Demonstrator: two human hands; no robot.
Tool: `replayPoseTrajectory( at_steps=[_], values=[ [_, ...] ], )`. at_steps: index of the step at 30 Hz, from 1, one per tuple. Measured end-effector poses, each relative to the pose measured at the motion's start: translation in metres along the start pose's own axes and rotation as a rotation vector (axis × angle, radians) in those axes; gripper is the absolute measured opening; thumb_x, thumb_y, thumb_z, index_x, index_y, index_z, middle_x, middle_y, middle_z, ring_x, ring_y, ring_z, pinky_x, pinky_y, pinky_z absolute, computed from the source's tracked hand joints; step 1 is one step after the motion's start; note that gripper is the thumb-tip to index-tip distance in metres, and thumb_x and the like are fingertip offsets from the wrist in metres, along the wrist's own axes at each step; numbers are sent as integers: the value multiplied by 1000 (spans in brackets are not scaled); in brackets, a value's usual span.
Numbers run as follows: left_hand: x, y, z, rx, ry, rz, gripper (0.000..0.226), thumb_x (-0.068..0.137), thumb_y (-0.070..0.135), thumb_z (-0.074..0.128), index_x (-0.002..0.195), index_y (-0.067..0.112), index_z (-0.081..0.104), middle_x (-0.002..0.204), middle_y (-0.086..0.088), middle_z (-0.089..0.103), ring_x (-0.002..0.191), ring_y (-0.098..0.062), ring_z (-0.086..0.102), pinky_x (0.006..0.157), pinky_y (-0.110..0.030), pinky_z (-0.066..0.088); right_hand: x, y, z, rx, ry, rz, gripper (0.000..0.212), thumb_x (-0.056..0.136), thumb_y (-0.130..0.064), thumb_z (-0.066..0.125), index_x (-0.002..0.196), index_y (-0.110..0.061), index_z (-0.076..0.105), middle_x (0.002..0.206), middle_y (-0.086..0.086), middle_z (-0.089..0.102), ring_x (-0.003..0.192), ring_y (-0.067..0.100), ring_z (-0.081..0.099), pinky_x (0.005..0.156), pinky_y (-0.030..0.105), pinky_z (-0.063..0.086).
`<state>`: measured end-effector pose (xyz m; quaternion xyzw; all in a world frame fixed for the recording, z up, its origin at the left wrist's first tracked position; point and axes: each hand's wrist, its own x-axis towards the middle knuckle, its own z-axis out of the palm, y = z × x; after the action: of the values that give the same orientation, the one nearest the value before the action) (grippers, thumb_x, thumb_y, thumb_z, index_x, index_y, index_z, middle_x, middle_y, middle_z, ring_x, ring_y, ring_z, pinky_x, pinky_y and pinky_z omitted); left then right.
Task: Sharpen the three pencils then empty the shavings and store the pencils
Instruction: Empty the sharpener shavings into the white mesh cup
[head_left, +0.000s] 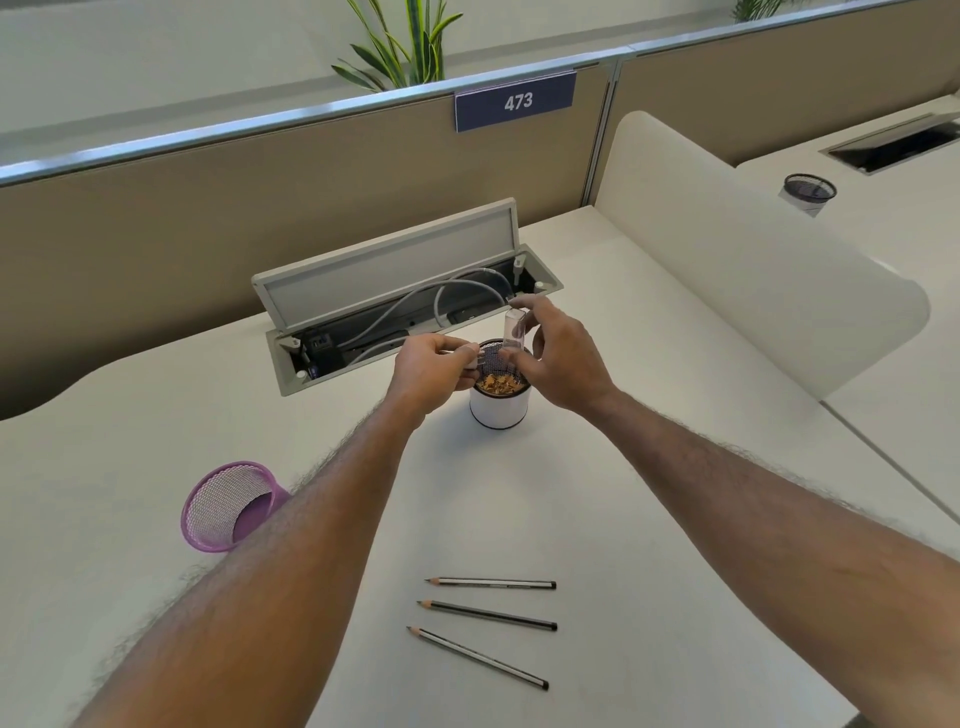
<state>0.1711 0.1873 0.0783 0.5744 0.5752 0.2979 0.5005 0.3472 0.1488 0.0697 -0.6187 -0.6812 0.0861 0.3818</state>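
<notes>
Pencils, three of them, lie nearest on the bench, side by side, well apart, sharpened tips pointing left; to the left a purple mesh cup stands beside the left forearm; farther off, the left hand pinches a small white sharpener part at the rim of a white bin holding shavings; the right hand grips a clear case upright over the bin; behind lies an open cable tray.
</notes>
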Motion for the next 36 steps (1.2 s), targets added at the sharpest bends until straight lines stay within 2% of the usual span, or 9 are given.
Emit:
replayPoseTrajectory(
  at_steps=[2, 7, 12, 18, 22, 26, 29, 31, 36],
  values=[
    [0, -1, -1, -2, 2, -1, 14, 95, 20, 63, 101, 11, 71, 91, -5, 72, 79, -14, 73, 64, -20, 59, 0, -1, 0, 16, 13, 4, 52, 79, -23, 76, 125, -16, 53, 93, -1, 65, 67, 8, 54, 60, 22, 53],
    [0, -2, -3, -32, 4, -12, 13, 96, 18, 63, 103, 11, 71, 87, -8, 73, 76, -16, 74, 63, -21, 59, 4, -6, 0, 261, 95, 211, 54, 79, -24, 77, 125, -17, 52, 93, -5, 67, 75, 9, 64, 64, 12, 53],
    [-2, -5, -3, -77, 10, -9, 15, 97, 17, 61, 109, 12, 70, 86, -8, 73, 73, -17, 74, 63, -22, 59, 8, -3, -4, 715, 112, 583, 48, 83, -14, 74, 126, -12, 50, 99, 15, 70, 83, 24, 72, 72, 37, 61],
    [-5, -5, -3, -247, -33, -56, 19, 100, 9, 53, 111, 9, 68, 90, -12, 73, 75, -17, 74, 64, -22, 59, 9, -4, -9, 1092, 108, 810, 50, 85, -12, 72, 129, -3, 48, 96, 15, 70, 69, 18, 69, 64, 28, 56],
    [-7, -3, -1, -316, -55, -57, 19, 101, 7, 48, 107, 10, 66, 91, -14, 72, 75, -16, 74, 66, -23, 61, 6, -4, -10, 998, 121, 751, 49, 85, -9, 72, 127, -5, 48, 105, 20, 68, 72, 20, 71, 63, 27, 57],
    [-8, -2, 2, -319, -57, -61, 20, 103, 7, 46, 107, 9, 66, 88, -13, 73, 73, -15, 75, 65, -22, 60, 3, -5, -9, 685, 54, 567, 47, 83, -10, 72, 124, -14, 51, 98, 10, 69, 90, 24, 69, 68, 32, 61],
    [-8, -3, 3, -322, -49, -64, 22, 103, 8, 45, 108, 5, 66, 83, -12, 75, 70, -15, 75, 61, -21, 58, 0, -8, -8, 521, 0, 450, 42, 80, -9, 67, 117, -22, 51, 81, -1, 67, 80, 13, 68, 64, 23, 57],
    [-8, -3, 4, -321, -46, -65, 22, 103, 10, 45, 108, 4, 67, 82, -11, 75, 69, -14, 75, 60, -20, 58, 0, -9, -7, 512, -20, 417, 33, 85, -5, 56, 113, -20, 51, 77, 4, 69, 71, 8, 67, 59, 19, 54],
    [-6, -2, 7, -288, -38, -65, 23, 103, 13, 46, 110, 5, 67, 87, -12, 75, 70, -13, 75, 64, -22, 60, 1, -11, -2, 405, -81, 356, 16, 87, -6, 52, 101, -11, 59, 81, 19, 65, 72, 21, 63, 62, 40, 58]
  ],
)
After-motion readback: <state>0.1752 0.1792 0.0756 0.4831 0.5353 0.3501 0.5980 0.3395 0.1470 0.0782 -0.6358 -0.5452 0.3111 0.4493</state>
